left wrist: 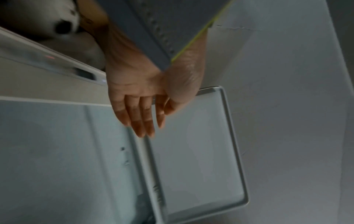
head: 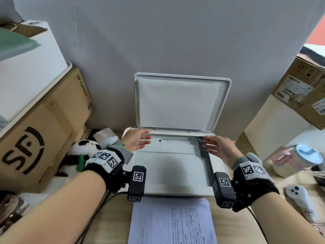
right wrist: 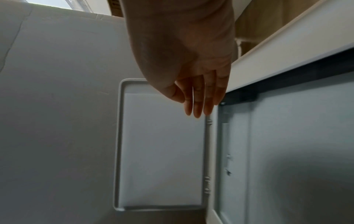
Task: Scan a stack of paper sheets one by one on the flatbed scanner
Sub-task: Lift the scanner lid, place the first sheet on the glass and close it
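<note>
Our right hand (right wrist: 191, 63) hangs with straight, relaxed fingers (right wrist: 198, 104) holding nothing, above the raised white plastic scanner lid (right wrist: 162, 151) and just beside the pale glass scanner bed (right wrist: 287, 151) with its dark border strip.

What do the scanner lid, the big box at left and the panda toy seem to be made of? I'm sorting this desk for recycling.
Scanner lid: likely moulded plastic, matte off-white, with a rounded raised rim; its inner pad looks like a smooth white sheet.
Big box: brown corrugated cardboard, dull, with printed black lettering.
Panda toy: plush fabric, fuzzy black and white; the filling is hidden.
</note>
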{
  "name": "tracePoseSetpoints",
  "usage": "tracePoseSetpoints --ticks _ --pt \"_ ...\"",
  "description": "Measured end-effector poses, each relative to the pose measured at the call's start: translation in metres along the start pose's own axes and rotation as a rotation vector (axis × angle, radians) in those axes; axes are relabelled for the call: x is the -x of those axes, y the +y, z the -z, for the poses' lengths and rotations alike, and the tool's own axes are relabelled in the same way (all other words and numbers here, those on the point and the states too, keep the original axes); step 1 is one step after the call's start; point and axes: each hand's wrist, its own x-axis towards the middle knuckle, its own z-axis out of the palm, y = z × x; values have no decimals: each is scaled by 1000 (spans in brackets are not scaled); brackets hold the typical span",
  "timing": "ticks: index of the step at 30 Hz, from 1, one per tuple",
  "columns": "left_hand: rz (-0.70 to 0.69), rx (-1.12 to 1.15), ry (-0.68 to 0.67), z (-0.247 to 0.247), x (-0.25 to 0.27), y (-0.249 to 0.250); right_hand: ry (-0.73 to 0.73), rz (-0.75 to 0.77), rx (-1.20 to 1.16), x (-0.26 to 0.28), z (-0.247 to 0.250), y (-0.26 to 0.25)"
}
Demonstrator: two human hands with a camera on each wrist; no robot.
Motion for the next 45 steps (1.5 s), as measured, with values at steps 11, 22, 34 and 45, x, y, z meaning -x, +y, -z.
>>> tracePoseSetpoints --ticks 11,22,34,45 --pt "326 -246 -408 8 55 -124 -251 -343 122 88 3 113" --pt "406 -281 115 16 40 -231 233 -498 335 88 34 219" --pt "492 -478 194 12 23 -272 191 -499 566 85 22 235" --pt "421 -410 274 11 18 -280 261 -457 504 93 15 234"
